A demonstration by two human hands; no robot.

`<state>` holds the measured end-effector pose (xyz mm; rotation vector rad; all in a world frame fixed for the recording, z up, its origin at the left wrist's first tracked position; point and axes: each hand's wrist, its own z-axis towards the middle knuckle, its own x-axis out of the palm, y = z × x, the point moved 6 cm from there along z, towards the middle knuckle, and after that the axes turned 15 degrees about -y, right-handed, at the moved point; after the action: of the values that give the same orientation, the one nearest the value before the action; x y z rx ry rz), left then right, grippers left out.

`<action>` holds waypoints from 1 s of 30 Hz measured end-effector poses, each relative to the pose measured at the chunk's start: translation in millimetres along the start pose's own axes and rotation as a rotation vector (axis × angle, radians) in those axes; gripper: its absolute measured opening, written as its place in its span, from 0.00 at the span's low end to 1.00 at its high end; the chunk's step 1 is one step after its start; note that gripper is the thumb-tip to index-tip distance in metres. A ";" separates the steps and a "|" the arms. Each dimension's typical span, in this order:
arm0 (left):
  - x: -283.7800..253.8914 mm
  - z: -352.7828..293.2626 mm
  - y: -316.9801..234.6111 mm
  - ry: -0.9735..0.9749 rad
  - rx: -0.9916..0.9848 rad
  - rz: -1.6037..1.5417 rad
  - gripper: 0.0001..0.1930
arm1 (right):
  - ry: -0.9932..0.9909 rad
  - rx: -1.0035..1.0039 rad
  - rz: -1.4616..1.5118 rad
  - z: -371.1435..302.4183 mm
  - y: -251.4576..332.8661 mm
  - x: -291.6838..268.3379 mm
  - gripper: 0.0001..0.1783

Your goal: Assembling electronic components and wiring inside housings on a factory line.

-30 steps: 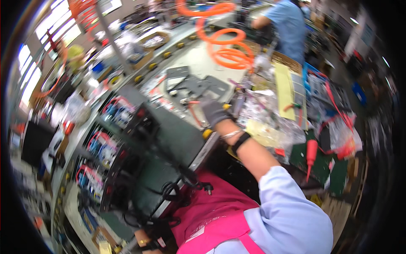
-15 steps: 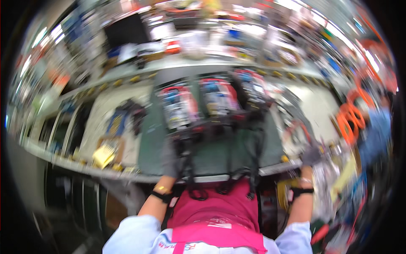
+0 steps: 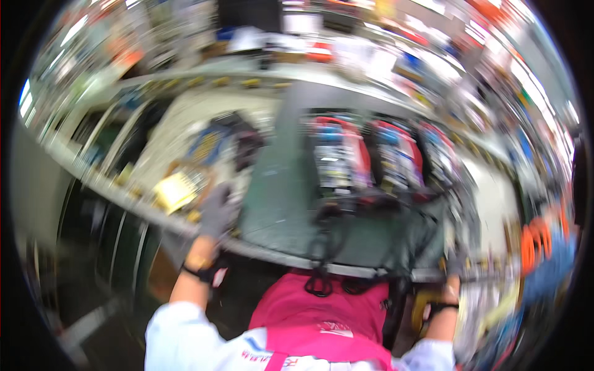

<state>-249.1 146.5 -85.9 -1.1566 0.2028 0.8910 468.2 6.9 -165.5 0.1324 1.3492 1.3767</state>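
Observation:
My left hand (image 3: 216,211), in a grey glove, is over the front left of the bench, beside a yellow pad of paper slips (image 3: 175,191). Motion smears its fingers. At the right, my right hand (image 3: 456,260), also gloved, hovers at or touches the bench's front edge near some long grey parts (image 3: 464,213); its fingers are blurred too. Between the hands, three open devices with red-edged black housings (image 3: 340,157) stand in a row on a green mat (image 3: 278,204). Black cables (image 3: 322,253) run from them and hang over the front edge.
Behind the yellow pad lie a blue part (image 3: 207,147) and a dark part (image 3: 247,145). A raised shelf with papers and a dark screen (image 3: 249,15) spans the back. Orange coiled tubing (image 3: 537,247) hangs at the right, close to a blue-clad person (image 3: 547,266).
My left hand has moved left, away from the devices' cables to the yellow pad. The view has swung left, so the devices appear farther right. My right hand remains by the front edge.

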 end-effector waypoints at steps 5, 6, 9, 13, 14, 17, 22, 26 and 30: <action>50.8 -21.6 -35.0 0.193 -0.096 -0.290 0.18 | -0.273 -0.326 -0.135 -81.5 103.0 -90.1 0.14; 51.5 -27.6 -52.6 0.156 0.059 -0.318 0.17 | -0.283 -0.370 -0.115 -101.8 122.5 -114.0 0.12; 70.4 -54.9 -73.7 0.229 0.053 -0.345 0.26 | -0.386 -0.325 -0.151 -137.4 135.8 -195.2 0.13; 88.1 -63.9 -91.7 0.223 0.131 -0.372 0.23 | -0.436 0.082 -0.515 -154.8 69.1 -298.9 0.15; 89.9 -66.2 -100.7 0.173 0.308 -0.173 0.21 | -0.407 0.223 -0.623 -163.9 43.5 -324.4 0.15; 87.9 -72.3 -116.5 0.077 0.553 0.089 0.18 | -0.269 0.388 -0.825 -167.5 -15.3 -361.7 0.19; 90.2 -73.5 -105.9 0.110 0.596 0.271 0.17 | -0.446 0.468 -0.959 -130.2 -71.6 -377.8 0.33; 98.1 -70.6 -93.2 0.064 0.672 0.252 0.18 | -0.139 0.745 -0.951 -101.2 -115.1 -364.8 0.55; 101.9 -71.5 -91.8 0.117 0.664 0.291 0.18 | -0.015 0.756 -0.920 -92.8 -116.4 -365.4 0.54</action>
<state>-97.5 126.2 -109.2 -0.5619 0.7195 0.9106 598.3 -352.5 -67.8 0.0092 1.5649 0.0759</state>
